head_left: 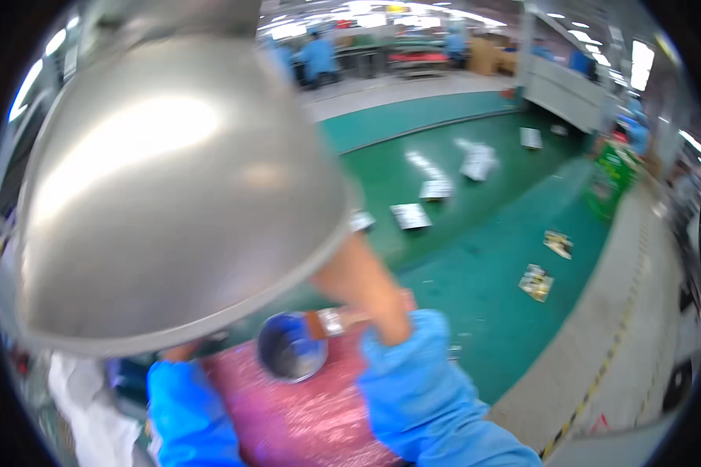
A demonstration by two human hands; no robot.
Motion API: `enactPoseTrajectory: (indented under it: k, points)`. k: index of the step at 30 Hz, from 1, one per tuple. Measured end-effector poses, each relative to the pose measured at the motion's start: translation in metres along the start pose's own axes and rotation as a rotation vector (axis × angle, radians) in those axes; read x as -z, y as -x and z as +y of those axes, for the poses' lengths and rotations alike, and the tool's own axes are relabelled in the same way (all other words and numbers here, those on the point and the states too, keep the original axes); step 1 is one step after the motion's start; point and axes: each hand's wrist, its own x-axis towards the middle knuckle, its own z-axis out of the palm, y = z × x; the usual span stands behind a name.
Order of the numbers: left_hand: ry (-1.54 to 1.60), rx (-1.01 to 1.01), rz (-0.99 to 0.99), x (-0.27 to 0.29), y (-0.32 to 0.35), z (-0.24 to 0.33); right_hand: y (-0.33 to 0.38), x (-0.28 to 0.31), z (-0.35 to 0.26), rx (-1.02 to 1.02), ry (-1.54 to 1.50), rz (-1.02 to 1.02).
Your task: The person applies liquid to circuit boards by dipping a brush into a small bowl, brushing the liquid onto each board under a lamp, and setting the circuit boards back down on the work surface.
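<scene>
My right hand (pixel 370 292) reaches forward past a metal cup, its fingers hidden behind a large metal lamp shade (pixel 187 187). Only the wrist part of my left hand (pixel 181 352) shows below the shade's rim; its fingers are out of sight. Between my forearms stands the cup (pixel 296 359), blue inside. A flat brush (pixel 329 322) rests with its brown bristles at the cup's right rim, and its handle runs toward my right wrist. Under the cup lies pink bubble wrap (pixel 311 420). What either hand holds cannot be seen.
The lamp shade covers much of the left side. On the green surface (pixel 475 288) lie several white panels (pixel 410 216) and two small circuit boards (pixel 536 282). A green crate (pixel 611 180) stands at the far right. People in blue (pixel 318 56) are in the background.
</scene>
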Motion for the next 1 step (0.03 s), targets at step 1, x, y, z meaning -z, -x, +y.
enactPoseTrajectory:
  k: [1]
  points:
    - [-0.033, 0.050, -0.007, 0.0111, 0.0199, -0.0183, -0.0043, -0.0188, 0.0028, 0.005, -0.050, -0.033]
